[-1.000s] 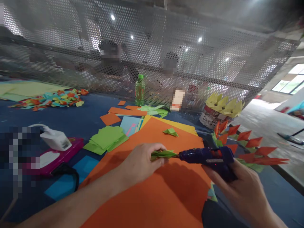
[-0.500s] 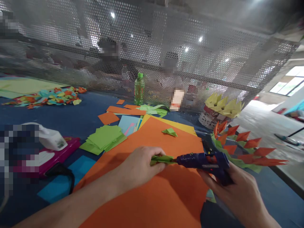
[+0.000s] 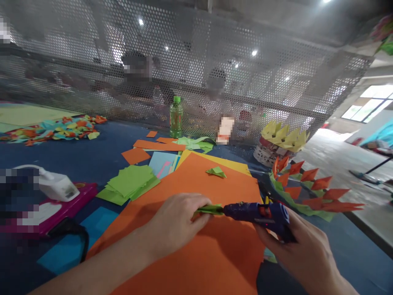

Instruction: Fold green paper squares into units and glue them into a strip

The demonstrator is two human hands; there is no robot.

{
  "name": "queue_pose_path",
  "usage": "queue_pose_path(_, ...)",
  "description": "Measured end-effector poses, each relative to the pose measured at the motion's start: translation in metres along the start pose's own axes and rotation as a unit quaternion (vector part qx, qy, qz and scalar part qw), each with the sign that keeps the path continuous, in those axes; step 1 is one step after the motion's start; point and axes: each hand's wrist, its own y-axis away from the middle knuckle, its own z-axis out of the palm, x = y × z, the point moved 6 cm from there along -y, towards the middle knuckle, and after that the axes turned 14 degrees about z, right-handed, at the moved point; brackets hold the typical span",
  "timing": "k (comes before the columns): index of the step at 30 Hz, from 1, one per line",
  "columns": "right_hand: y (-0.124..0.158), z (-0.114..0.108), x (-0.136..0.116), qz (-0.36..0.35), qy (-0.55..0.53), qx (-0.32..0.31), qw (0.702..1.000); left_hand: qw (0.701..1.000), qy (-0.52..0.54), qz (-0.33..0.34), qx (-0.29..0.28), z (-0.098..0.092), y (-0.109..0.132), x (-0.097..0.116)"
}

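Observation:
My left hand (image 3: 184,215) pinches a folded piece of green paper (image 3: 213,209) above a large orange sheet (image 3: 190,262). In my right hand (image 3: 310,246) is a dark blue hot glue gun (image 3: 260,214), held level with its nozzle pointing left. The nozzle tip meets the right end of the folded green paper; whether glue comes out is too small to see. Another folded green piece (image 3: 216,171) lies on the orange sheet, beyond my hands. A stack of green paper squares (image 3: 130,182) lies to the left of the sheet.
A magenta power strip (image 3: 73,205) with a white plug sits at left. Behind are paper scraps (image 3: 61,129), a green-capped bottle (image 3: 176,119) and a perforated metal screen (image 3: 190,49). At right are an orange-spiked paper crown (image 3: 322,184) and a yellow one (image 3: 285,135).
The whole view has shifted slightly, so most things appear a little further left. Both hands keep their grips, and the nozzle stays at the end of the folded green paper.

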Motion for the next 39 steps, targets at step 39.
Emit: queue_pose_path(39, 0.000, -0.006, -0.009, -0.058, 0.017, 0.041, 0.997, 0.995, -0.089, 0.047, -0.004, -0.002, -0.001, 0.007)
